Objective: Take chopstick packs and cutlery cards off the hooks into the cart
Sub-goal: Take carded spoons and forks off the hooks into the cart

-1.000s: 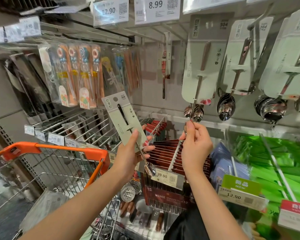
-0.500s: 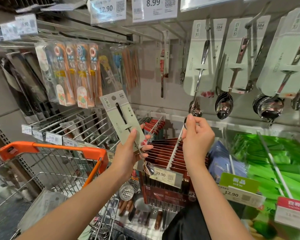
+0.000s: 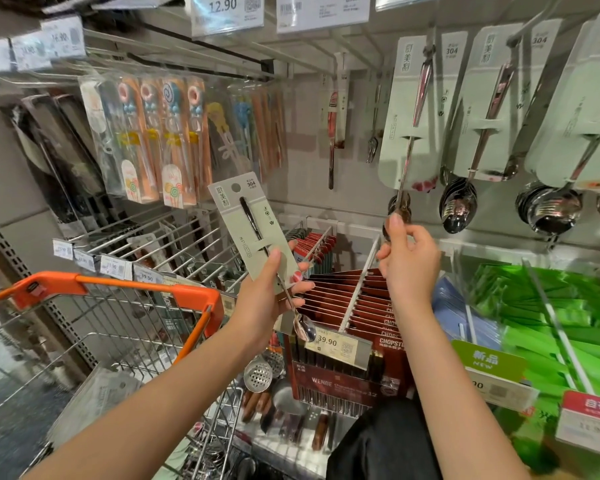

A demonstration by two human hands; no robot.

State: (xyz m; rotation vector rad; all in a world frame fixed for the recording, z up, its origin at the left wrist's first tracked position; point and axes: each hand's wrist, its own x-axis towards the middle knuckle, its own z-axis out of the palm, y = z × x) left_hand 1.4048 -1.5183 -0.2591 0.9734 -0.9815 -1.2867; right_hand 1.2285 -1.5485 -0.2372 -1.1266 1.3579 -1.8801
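My left hand (image 3: 271, 299) grips a pale green spoon card (image 3: 248, 233) off the hooks, tilted, with its long spoon's bowl (image 3: 305, 327) hanging below my fingers. My right hand (image 3: 407, 261) pinches the spoon bowl at the bottom of another pale green cutlery card (image 3: 413, 123), which hangs on its hook at the upper right. The orange-handled wire cart (image 3: 118, 289) stands at the lower left, below my left arm, with a pale packet (image 3: 94, 407) lying inside. Children's chopstick packs (image 3: 167, 140) hang on hooks at the upper left.
More spoon cards (image 3: 499, 109) hang to the right of the one I touch. Red chopstick boxes (image 3: 354, 306) fill a hook row under my hands, green packs (image 3: 551, 306) lie to the right. Price tags (image 3: 227, 10) line the top rail. Strainers (image 3: 260, 372) sit low in the middle.
My right hand has stayed at the hanging spoon's bowl while the card swung slightly. The left hand keeps its card at about the same place.
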